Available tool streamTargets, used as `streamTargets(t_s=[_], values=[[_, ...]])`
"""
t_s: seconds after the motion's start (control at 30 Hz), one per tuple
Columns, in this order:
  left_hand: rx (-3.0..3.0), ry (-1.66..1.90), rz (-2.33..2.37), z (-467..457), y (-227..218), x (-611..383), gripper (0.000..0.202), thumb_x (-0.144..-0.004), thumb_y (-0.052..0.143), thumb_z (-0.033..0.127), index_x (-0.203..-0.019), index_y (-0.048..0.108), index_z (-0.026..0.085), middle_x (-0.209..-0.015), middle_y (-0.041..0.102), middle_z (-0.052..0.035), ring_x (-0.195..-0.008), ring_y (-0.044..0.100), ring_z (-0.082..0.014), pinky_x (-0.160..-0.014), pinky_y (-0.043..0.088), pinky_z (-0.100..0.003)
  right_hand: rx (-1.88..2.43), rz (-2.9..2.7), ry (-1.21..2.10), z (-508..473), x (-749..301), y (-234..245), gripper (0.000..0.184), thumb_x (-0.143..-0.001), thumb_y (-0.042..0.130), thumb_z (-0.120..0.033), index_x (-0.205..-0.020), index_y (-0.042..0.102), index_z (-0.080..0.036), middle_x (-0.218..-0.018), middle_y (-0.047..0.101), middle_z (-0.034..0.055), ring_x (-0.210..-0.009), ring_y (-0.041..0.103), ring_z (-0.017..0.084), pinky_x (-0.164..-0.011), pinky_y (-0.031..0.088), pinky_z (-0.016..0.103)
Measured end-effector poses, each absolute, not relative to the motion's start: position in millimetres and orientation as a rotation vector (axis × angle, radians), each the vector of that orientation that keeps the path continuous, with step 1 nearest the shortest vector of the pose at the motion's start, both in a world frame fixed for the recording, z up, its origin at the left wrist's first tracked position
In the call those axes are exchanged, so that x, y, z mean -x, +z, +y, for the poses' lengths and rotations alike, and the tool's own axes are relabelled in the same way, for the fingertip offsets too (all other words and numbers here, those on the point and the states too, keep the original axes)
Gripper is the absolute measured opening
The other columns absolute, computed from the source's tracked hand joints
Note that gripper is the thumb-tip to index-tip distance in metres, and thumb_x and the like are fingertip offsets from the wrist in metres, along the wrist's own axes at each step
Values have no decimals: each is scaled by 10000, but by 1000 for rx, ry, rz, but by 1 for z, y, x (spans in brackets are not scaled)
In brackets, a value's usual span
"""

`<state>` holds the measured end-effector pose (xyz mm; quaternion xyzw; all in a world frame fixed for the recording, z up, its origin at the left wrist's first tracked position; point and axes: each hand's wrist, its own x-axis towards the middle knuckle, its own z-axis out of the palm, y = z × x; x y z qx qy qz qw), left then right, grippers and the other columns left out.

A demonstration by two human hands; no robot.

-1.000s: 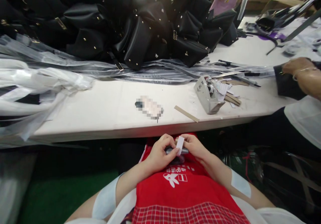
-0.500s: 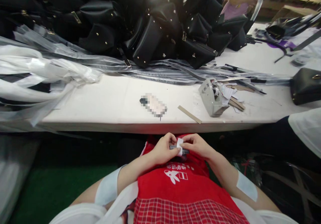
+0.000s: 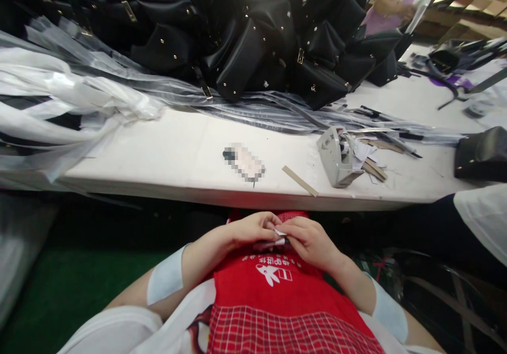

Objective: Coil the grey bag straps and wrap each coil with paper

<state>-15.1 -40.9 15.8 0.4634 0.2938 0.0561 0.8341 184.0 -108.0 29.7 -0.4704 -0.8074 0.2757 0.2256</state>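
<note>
Over my lap, against the red apron (image 3: pixel 273 301), my two hands meet with fingertips almost touching. My left hand (image 3: pixel 256 228) is closed, pinching a short dark strip mostly hidden by the fingers. A small white paper slip (image 3: pixel 280 242) lies across that strip, one edge sticking up between the hands. My right hand (image 3: pixel 311 240) is closed too, with thumb and fingers on the slip. Whether the slip goes all the way around the strip I cannot tell.
On the white table (image 3: pixel 190 148) lie a blurred-out object (image 3: pixel 244 162) and a tan strip (image 3: pixel 300 180). A grey-white dispenser (image 3: pixel 336 158) stands by paper scraps (image 3: pixel 362 150). Black bags (image 3: pixel 245 53) pile up behind plastic-wrapped straps (image 3: pixel 253 112). Another person (image 3: pixel 396 2) stands far right.
My right hand has turned and come over the white slip, which stood upright before and now lies folded lower over the dark strip. My view has shifted slightly.
</note>
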Motion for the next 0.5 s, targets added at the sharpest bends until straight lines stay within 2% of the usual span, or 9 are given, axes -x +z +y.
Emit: streamTargets(t_s=[0.1,0.17,0.23,0.3,0.4,0.5], values=[[-802,269,664,-36,15,15,359,-642,656,250,-974,568,142,-725,637,-19,-563,589,-118,-521,428,-217,1247,-2273,691,-119,-180,31,479,-901,449,-137,-1374,477,-207,-1270,584,127,-1143,543,234,-993,461,426],[-801,308,722,-35,13,10,330,-635,641,230,-946,572,143,-695,617,-3,-535,568,-106,-498,418,-210,1252,-2264,670,-122,-181,32,534,-890,458,-142,-1419,408,-203,-1308,546,142,-1176,518,250,-1004,454,455],[-824,307,738,-35,10,6,330,-623,645,217,-934,555,151,-661,591,20,-491,533,-90,-457,386,-195,1268,-2250,656,-118,-192,34,509,-886,484,-171,-1392,442,-217,-1296,558,133,-1170,527,253,-991,466,448],[-840,314,729,-35,7,3,341,-616,652,221,-932,543,156,-641,568,38,-475,503,-75,-437,355,-180,1385,-2124,507,-104,-219,39,414,-886,519,-219,-1300,539,-224,-1242,602,121,-1138,552,254,-985,463,436],[-887,343,728,-35,2,2,358,-597,654,218,-929,534,159,-640,558,45,-480,477,-64,-440,332,-171,1687,-1588,160,-67,-285,47,290,-869,545,-304,-1121,646,-201,-1131,651,120,-1083,567,262,-1005,412,443],[-919,350,713,-37,1,1,365,-599,649,247,-931,515,173,-653,550,46,-469,459,-65,-433,315,-179,1854,-1182,168,-25,-348,47,287,-801,576,-395,-924,706,-172,-1023,674,128,-1048,562,283,-994,384,463]])
